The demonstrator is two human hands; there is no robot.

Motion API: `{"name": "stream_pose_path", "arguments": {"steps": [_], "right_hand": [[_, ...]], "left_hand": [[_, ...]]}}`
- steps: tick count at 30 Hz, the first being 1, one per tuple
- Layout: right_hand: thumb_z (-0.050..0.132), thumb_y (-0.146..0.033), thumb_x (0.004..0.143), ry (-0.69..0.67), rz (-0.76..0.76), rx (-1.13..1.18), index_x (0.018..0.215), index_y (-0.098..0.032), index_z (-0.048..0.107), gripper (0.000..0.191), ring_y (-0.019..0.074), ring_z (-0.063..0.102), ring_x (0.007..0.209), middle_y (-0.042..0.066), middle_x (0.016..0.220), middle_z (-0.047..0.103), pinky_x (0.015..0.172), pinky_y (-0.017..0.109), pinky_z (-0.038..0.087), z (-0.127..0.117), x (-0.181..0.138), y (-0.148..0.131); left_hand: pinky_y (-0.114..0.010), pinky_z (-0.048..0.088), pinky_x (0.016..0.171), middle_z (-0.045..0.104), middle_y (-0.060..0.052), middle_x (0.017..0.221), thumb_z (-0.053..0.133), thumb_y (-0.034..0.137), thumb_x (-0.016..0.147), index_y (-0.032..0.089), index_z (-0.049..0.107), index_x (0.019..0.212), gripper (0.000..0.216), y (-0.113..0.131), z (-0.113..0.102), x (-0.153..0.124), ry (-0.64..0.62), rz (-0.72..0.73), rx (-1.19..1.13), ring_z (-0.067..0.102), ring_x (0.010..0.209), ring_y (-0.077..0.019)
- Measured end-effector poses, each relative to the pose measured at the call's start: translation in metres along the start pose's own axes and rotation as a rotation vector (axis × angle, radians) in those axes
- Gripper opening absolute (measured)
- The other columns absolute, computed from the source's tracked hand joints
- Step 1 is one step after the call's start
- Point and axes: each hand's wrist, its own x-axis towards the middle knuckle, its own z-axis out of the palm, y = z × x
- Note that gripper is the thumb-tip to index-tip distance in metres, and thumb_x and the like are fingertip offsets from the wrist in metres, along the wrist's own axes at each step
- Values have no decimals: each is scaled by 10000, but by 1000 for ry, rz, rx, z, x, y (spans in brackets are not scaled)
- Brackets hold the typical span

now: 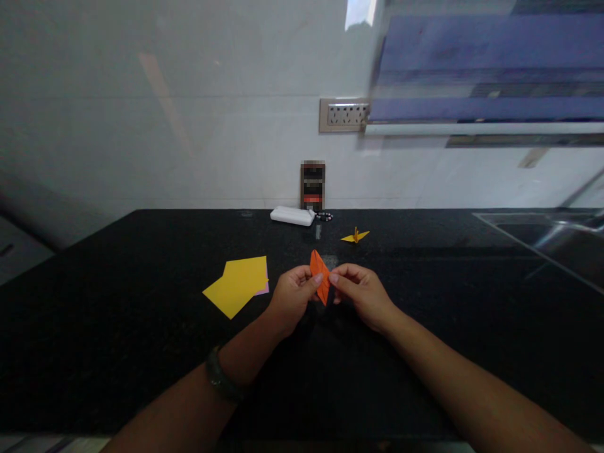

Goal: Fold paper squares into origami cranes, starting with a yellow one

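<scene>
A piece of folded orange paper point(320, 267), a narrow diamond in shape, is held upright between my hands above the dark counter. My left hand point(296, 292) pinches its left side, the thumb lying across the front face. At the right edge of the diamond, my right hand point(361, 290) pinches with thumb and forefinger. Yellow paper sheets point(240, 283) lie overlapping to the left of my left hand, a sliver of pink paper point(263, 290) showing beneath them. Beyond my right hand stands a yellow origami crane point(355, 236) with its wings spread.
Against the wall, a white oblong case point(292, 216) with a beaded strap point(324, 216) lies on the black counter point(141, 352). A blurred upright phone-like object point(313, 184) leans behind it. A sink edge point(533, 248) is at right, and a socket panel point(344, 115) is on the wall.
</scene>
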Motion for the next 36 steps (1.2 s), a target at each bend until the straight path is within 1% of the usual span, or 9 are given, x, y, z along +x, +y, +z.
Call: {"name": "stream_pose_path", "arguments": {"steps": [5, 8, 12, 14, 17, 21, 26, 32, 36], "right_hand": [[646, -356, 656, -109, 98, 128, 653, -143, 560, 231, 51, 448, 405, -53, 493, 481, 412, 182, 387, -4, 0, 0], [648, -357, 658, -207, 177, 233, 661, -151, 540, 233, 48, 440, 394, -61, 476, 469, 406, 178, 388, -4, 0, 1], [651, -352, 655, -143, 144, 255, 667, -159, 525, 231, 48, 420, 378, -67, 457, 473, 396, 179, 379, 0, 1, 5], [659, -337, 645, -47, 65, 184, 649, -160, 518, 226, 52, 423, 381, -64, 461, 482, 401, 188, 379, 2, 2, 6], [653, -311, 646, 71, -62, -45, 641, -157, 553, 184, 67, 455, 419, -39, 509, 528, 426, 204, 384, 3, 1, 4], [593, -286, 694, 134, -139, -307, 692, -154, 631, 137, 83, 472, 462, -4, 561, 579, 450, 215, 378, 3, -2, 0], [588, -297, 697, 87, -125, -329, 781, -163, 652, 171, 101, 514, 492, 16, 637, 632, 462, 222, 398, 4, -3, 0], [534, -227, 752, 47, -312, -567, 800, -162, 670, 158, 129, 558, 610, 33, 684, 631, 551, 236, 421, 4, -5, -2], [501, -196, 777, 1, -353, -631, 772, -168, 665, 166, 127, 568, 628, 25, 679, 637, 598, 237, 427, 3, -6, -6]], "left_hand": [[-228, 425, 558, 619, -24, 654, 607, 351, 687, 130, 573, 774, 240, -1, 0, -1, -69, -37, -14, 555, 556, -107], [-248, 433, 572, 630, -36, 662, 570, 356, 721, 132, 567, 783, 233, 1, 1, -3, -178, -67, -90, 573, 567, -122], [-267, 441, 579, 633, -50, 655, 526, 331, 757, 128, 568, 769, 207, 5, 5, -6, -294, -92, -220, 588, 576, -138], [-259, 441, 582, 628, -44, 647, 532, 318, 755, 127, 569, 761, 195, 5, 6, -6, -269, -95, -238, 585, 576, -131], [-239, 435, 580, 617, -20, 648, 575, 310, 723, 137, 569, 752, 176, 2, 5, -4, -128, -87, -196, 572, 579, -112], [-209, 416, 554, 599, -1, 657, 617, 308, 685, 140, 577, 754, 186, -3, 2, 0, 9, -35, -101, 540, 573, -88], [-183, 388, 499, 573, 8, 590, 631, 292, 665, 126, 572, 684, 177, -2, 2, 1, 52, -7, -9, 507, 519, -72], [-192, 403, 503, 596, -3, 580, 675, 280, 597, 118, 603, 641, 183, 2, 4, 1, 105, 5, 29, 520, 518, -84], [-192, 397, 492, 603, 0, 569, 672, 268, 596, 121, 620, 644, 163, 2, 3, 2, 112, 32, 65, 516, 505, -83]]}}
